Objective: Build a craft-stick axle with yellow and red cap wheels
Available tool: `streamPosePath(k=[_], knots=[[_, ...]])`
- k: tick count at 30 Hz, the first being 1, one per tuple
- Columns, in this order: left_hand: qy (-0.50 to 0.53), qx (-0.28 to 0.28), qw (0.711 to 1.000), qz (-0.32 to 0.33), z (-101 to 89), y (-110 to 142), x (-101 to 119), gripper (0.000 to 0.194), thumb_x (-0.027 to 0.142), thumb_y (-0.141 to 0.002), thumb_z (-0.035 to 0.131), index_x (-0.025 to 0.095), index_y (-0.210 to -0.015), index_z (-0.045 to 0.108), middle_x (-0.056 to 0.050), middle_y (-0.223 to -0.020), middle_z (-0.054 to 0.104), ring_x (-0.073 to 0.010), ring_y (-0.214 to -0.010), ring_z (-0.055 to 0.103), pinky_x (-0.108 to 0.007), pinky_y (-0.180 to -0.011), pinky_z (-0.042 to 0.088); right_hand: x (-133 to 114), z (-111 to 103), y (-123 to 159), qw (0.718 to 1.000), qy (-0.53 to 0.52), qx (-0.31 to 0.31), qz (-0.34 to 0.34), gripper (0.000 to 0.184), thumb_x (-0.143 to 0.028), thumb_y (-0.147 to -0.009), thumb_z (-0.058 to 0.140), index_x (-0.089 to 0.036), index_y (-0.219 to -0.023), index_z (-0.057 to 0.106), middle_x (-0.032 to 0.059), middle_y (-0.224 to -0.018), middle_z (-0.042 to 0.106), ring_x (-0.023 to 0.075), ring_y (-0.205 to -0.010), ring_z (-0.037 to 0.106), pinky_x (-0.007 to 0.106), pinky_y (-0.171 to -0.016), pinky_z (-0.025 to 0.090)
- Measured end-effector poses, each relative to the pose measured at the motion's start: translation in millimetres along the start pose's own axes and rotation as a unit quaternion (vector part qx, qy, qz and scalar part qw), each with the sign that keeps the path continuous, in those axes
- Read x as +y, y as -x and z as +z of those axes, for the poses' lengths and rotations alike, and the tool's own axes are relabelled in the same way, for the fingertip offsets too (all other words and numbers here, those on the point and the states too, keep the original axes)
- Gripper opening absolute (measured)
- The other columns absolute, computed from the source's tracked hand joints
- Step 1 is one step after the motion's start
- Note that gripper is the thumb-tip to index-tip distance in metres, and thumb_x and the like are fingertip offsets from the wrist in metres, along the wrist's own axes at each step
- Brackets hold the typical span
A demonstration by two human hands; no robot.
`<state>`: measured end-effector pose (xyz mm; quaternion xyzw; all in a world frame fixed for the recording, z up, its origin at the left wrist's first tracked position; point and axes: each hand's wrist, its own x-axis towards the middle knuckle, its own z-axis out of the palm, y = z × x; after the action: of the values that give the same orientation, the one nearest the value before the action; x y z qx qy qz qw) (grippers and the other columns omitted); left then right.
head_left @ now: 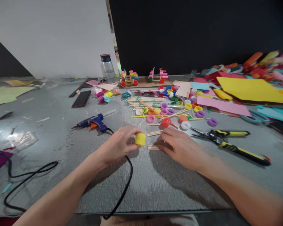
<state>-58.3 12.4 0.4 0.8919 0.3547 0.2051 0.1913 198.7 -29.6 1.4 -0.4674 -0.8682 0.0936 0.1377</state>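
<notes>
Between the thumb and fingers of my left hand (120, 142) is a yellow bottle cap (140, 139), held just above the table. My right hand (179, 146) is curled over some short wooden sticks (153, 147) lying side by side, its fingertips at their right end. Another few short sticks (154, 133) lie just beyond, partly under the same hand. Whether the right fingers grip the sticks is hard to make out. Past them lie a red cap (165, 122) and a white ring-shaped cap (185, 125).
A blue glue gun (94, 122) with a black cord (129, 179) lies left. Yellow-black pliers (223, 138) are on the right. Behind are loose caps, long sticks (146, 103), coloured paper (252, 89), a phone (81, 99), a bottle (108, 67) and two small cap-wheeled models (129, 78).
</notes>
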Motion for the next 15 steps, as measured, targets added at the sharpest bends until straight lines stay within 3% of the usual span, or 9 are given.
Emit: streamPosePath(k=[4,9,15], knots=[[0.039,0.046,0.998,0.015,3.6,0,6,0.031,0.022,-0.092,0.068,0.022,-0.121,0.057,-0.006,-0.121,0.071,-0.022,-0.113,0.067,-0.039,-0.097,0.053,3,4,-1,0.998,-0.008,0.057,-0.014,0.012,-0.022,-0.1,0.06,-0.014,-0.097,0.068,0.0131,-0.1,0.07,0.0306,-0.099,0.064,0.046,-0.086,0.051],[0.03,0.127,0.988,0.082,6.1,0,9,0.031,0.024,-0.095,0.067,0.022,-0.124,0.056,-0.01,-0.127,0.07,-0.0248,-0.123,0.064,-0.046,-0.104,0.051,3,6,-3,0.995,-0.038,0.087,-0.019,0.015,-0.016,-0.1,0.054,-0.017,-0.091,0.066,0.011,-0.096,0.071,0.0276,-0.095,0.066,0.042,-0.083,0.051],[0.034,0.325,0.942,0.078,-7.5,9,17,0.034,0.028,-0.099,0.062,0.021,-0.129,0.047,-0.012,-0.126,0.066,-0.0221,-0.118,0.064,-0.043,-0.103,0.051,-10,-9,-25,0.995,-0.049,0.085,-0.012,0.012,-0.021,-0.099,0.056,-0.019,-0.095,0.068,0.0059,-0.091,0.073,0.0198,-0.076,0.068,0.034,-0.068,0.051]])
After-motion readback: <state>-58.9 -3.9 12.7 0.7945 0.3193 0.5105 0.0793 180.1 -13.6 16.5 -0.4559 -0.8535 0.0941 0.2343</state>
